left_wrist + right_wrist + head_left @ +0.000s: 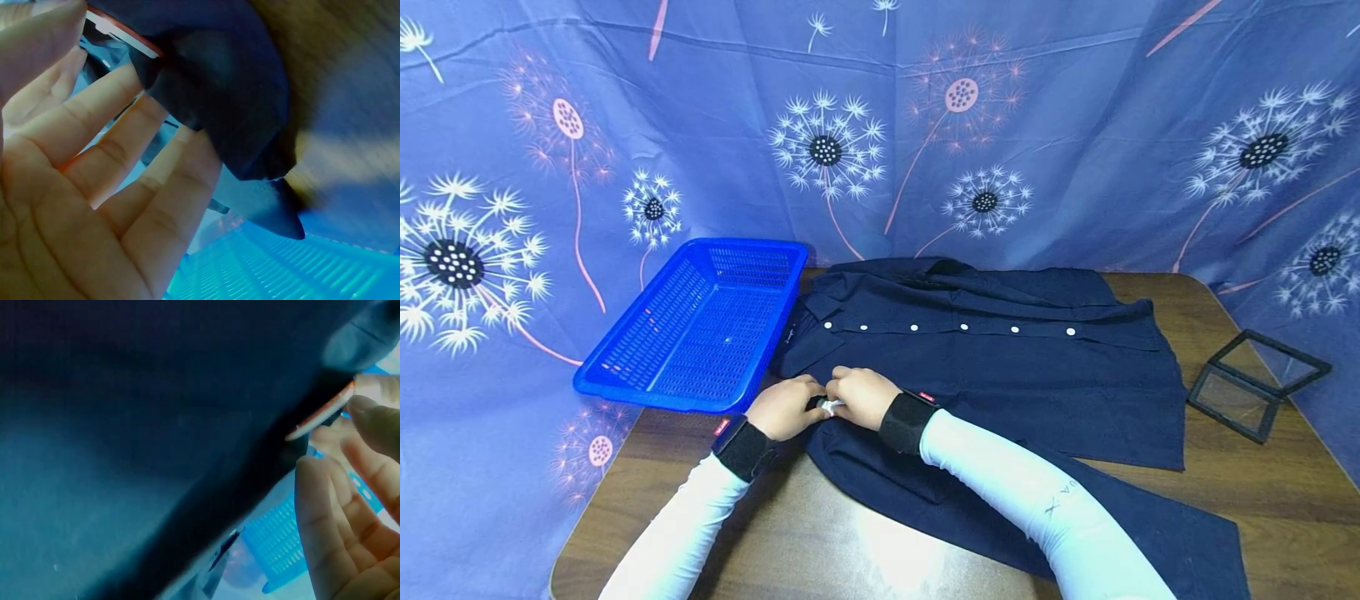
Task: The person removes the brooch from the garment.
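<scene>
A navy long-sleeved shirt (985, 375) with white buttons lies spread on the table, its collar towards the left. At its near shoulder edge both hands meet around a small white strip (830, 406). Seen closer, the strip (322, 415) is thin with a reddish edge and sits against the dark cloth. My left hand (786, 408) pinches the shirt beside the strip, its longer fingers (172, 206) extended behind the cloth. My right hand (865, 396) pinches one end of the strip between thumb and finger. The hands partly hide the strip.
A blue plastic basket (688, 392) stands left of the collar. A black hinged frame with clear panels (1236, 404) lies at the table's right side. Brown wooden table (1292, 492) shows around the shirt. Patterned blue fabric (880, 100) hangs behind.
</scene>
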